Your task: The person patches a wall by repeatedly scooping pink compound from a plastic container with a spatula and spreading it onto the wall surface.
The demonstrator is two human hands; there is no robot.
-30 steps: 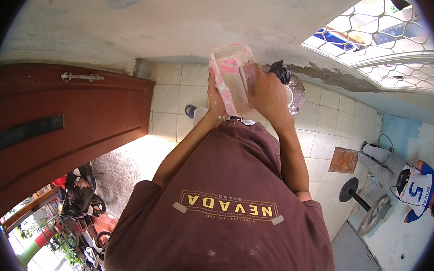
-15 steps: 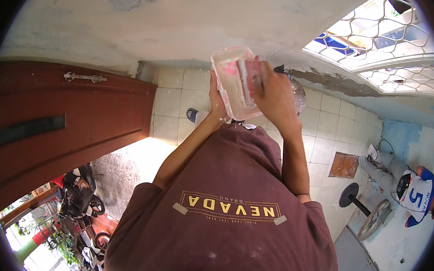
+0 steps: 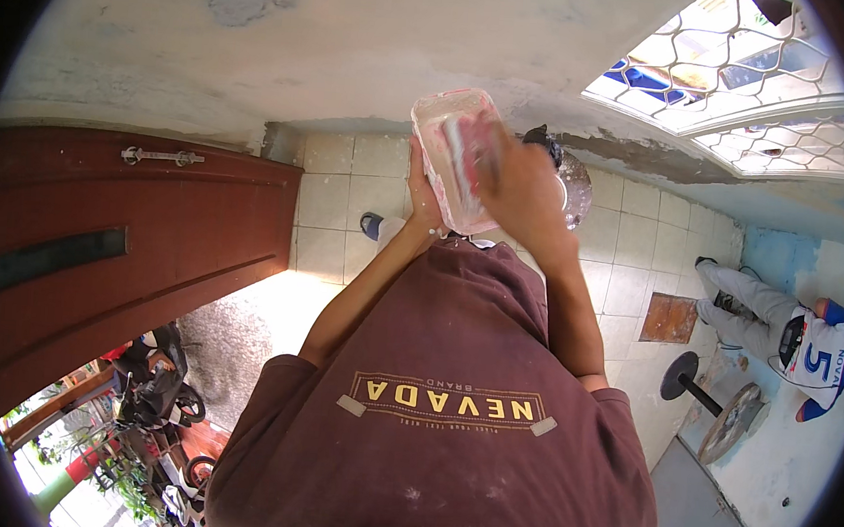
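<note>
My left hand [image 3: 424, 194] grips the near left side of a rectangular plastic tub [image 3: 425, 133], holding it tilted in front of my chest. Pale putty and pink smears coat the tub's inside. Over its right part, my right hand [image 3: 531, 195] is closed on a flat scraper [image 3: 460, 155] with a whitish edge, which reaches into the tub. Motion blurs this hand and the tool, so the scraper's exact shape and its contact with the putty are unclear.
A patchy plastered wall [image 3: 357, 57] stands ahead, with a grilled window [image 3: 724, 69] at right. Behind my right hand are a black bundle [image 3: 544, 141] and a round greyish thing [image 3: 577, 191]. A brown door [image 3: 135, 207] is left; a person [image 3: 804, 345] and a round-topped stand [image 3: 729, 422] are right.
My right hand and the scraper have shifted slightly left and down over the tub. The tub stays nearly in place. At right, the other person's legs have changed position.
</note>
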